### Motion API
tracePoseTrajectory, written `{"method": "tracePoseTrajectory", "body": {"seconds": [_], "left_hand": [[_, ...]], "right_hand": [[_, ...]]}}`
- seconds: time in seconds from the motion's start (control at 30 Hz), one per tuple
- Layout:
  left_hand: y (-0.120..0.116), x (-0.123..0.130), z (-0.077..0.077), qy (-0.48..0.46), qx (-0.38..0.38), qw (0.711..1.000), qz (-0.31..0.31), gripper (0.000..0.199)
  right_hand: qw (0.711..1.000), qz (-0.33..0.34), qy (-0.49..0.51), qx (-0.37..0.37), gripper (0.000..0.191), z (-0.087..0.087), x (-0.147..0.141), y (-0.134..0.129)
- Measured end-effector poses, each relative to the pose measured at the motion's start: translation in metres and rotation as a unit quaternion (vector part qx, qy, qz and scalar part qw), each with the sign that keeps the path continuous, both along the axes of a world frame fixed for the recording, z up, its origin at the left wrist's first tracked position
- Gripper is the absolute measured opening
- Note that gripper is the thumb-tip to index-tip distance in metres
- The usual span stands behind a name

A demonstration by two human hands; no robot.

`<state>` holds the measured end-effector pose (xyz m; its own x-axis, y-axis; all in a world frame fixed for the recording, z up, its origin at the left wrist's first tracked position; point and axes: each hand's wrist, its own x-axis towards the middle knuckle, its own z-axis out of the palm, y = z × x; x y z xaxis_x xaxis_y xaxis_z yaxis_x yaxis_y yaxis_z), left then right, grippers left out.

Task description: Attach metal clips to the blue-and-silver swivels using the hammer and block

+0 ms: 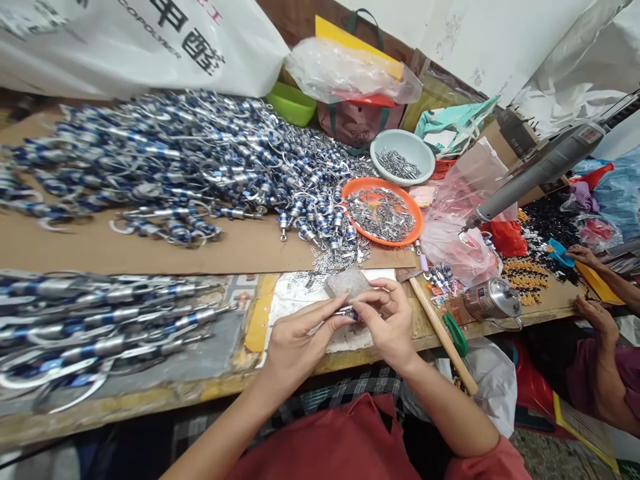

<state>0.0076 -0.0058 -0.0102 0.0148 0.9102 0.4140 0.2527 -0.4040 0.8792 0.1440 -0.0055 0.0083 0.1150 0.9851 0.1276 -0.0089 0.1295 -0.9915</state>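
Observation:
My left hand (300,333) pinches one end of a small silver-and-blue metal fitting (345,312); most of it is hidden by the fingers. At its other end the thumb and fingers of my right hand (389,323) close on the same piece. Just beyond the fingertips lies a grey stone-like block (346,284) on a white sheet (293,310). Small flat metal plates (327,263) are scattered behind the block. To the right of my right hand rests a hammer (443,333) with a wooden handle.
A large heap of silver-and-blue hooked fittings (200,153) covers the back left; more lie in a row (100,327) at front left. An orange tray (419,230), a pale blue bowl (427,157), a hanging electric screwdriver (540,170) and a metal mug (493,300) stand right. A co-worker's hands (595,320) are far right.

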Motion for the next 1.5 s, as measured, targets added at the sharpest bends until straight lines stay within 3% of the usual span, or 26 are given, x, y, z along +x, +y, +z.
{"method": "tracePoseTrajectory", "body": {"seconds": [0.37,0.47,0.53,0.63,0.73,0.8,0.97,1.1,1.23,1.3,1.4,1.47,1.5], "left_hand": [[-0.004,-0.002,0.005,-0.047,-0.078,0.996,-0.002,0.014],[-0.004,-0.004,0.007,-0.087,-0.125,0.988,-0.011,0.01],[-0.003,-0.006,0.011,-0.12,-0.167,0.978,-0.028,0.011],[-0.002,-0.007,0.018,-0.143,-0.201,0.968,-0.052,0.014],[-0.002,-0.008,0.024,-0.12,-0.185,0.974,-0.052,0.012],[-0.001,-0.009,0.026,-0.099,-0.174,0.978,-0.053,0.012],[0.002,-0.012,0.021,-0.108,-0.222,0.965,-0.083,0.016],[0.002,-0.01,0.013,-0.125,-0.267,0.952,-0.086,0.022],[-0.003,-0.007,0.006,-0.16,-0.303,0.935,-0.094,0.054],[-0.004,-0.005,0.003,-0.167,-0.309,0.931,-0.098,0.067],[-0.001,-0.004,-0.001,-0.189,-0.314,0.923,-0.114,0.069],[0.003,-0.005,0.0,-0.205,-0.321,0.915,-0.133,0.071],[0.005,-0.005,0.0,-0.209,-0.326,0.911,-0.14,0.072]], "right_hand": [[0.999,-0.013,-0.033,0.039,0.024,-0.005,-0.002,-0.009],[0.989,0.008,-0.095,0.111,0.026,-0.01,0.004,-0.013],[0.956,0.031,-0.193,0.218,0.029,-0.014,0.011,-0.013],[0.859,0.067,-0.338,0.378,0.035,-0.017,0.024,-0.01],[0.799,0.092,-0.396,0.444,0.039,-0.016,0.032,-0.006],[0.802,0.084,-0.396,0.439,0.039,-0.015,0.033,-0.005],[0.877,0.06,-0.327,0.347,0.038,-0.016,0.025,-0.007],[0.913,0.055,-0.277,0.294,0.027,-0.018,0.02,-0.012],[0.936,0.055,-0.263,0.229,0.019,-0.012,0.021,-0.016],[0.942,0.086,-0.268,0.18,0.014,-0.008,0.025,-0.011],[0.927,0.126,-0.325,0.137,0.009,-0.004,0.036,0.014],[0.882,0.088,-0.438,0.15,0.013,-0.005,0.045,0.043],[0.841,0.067,-0.515,0.155,0.017,-0.007,0.048,0.058]]}}
